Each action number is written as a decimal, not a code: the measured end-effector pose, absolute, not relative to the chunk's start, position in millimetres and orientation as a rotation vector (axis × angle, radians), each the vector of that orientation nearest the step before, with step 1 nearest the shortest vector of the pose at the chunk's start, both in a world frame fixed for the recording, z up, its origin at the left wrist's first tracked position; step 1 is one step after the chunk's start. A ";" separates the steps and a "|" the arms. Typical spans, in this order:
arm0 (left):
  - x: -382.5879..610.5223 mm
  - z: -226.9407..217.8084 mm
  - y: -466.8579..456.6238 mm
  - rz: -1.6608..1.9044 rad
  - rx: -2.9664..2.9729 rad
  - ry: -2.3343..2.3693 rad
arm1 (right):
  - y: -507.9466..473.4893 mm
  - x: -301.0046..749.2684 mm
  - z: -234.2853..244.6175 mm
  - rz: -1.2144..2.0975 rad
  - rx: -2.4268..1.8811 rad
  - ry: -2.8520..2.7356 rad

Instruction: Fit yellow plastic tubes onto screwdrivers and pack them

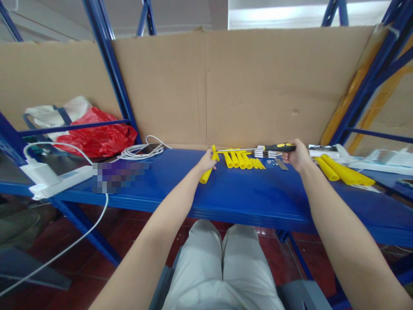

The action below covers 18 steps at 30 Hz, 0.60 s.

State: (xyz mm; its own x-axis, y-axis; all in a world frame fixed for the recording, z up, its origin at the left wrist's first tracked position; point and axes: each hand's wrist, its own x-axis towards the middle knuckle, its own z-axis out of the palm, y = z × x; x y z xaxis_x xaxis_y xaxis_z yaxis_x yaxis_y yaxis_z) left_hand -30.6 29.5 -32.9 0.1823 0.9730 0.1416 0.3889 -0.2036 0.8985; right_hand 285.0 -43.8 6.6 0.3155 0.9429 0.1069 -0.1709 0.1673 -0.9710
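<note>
My left hand (206,162) is closed around a yellow plastic piece (208,168) above the blue shelf (245,193). My right hand (298,156) grips the black-and-yellow handle of a screwdriver (274,148); its thin shaft points left, and its tip reaches the top of the yellow piece. Between my hands lie several yellow plastic tubes and pegs (240,159) in a row. A few small screws (270,162) and a small metal plate (282,164) lie just left of my right hand.
Larger yellow tubes (342,171) lie to the right, beside white packets. A coiled white cable (140,150) on a phone, a red bag (97,135) and a white power strip (54,176) are on the left. Cardboard (226,86) backs the shelf between blue rack posts.
</note>
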 end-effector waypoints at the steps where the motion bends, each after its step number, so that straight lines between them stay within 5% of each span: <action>1: -30.8 -32.9 29.4 1.000 1.715 1.298 | -45.3 284.1 8.1 0.983 -1.099 -0.903; 18: -30.2 -32.6 27.6 0.988 1.744 1.312 | -47.5 279.7 10.3 0.952 -1.076 -0.880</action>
State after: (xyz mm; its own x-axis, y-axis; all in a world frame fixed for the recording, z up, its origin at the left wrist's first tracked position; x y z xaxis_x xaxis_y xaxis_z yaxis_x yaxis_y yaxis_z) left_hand -30.2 27.6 -32.6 0.1848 0.9715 0.1487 0.4118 -0.2140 0.8858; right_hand 279.7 -47.5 10.3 0.3409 0.9328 0.1170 -0.1897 0.1901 -0.9633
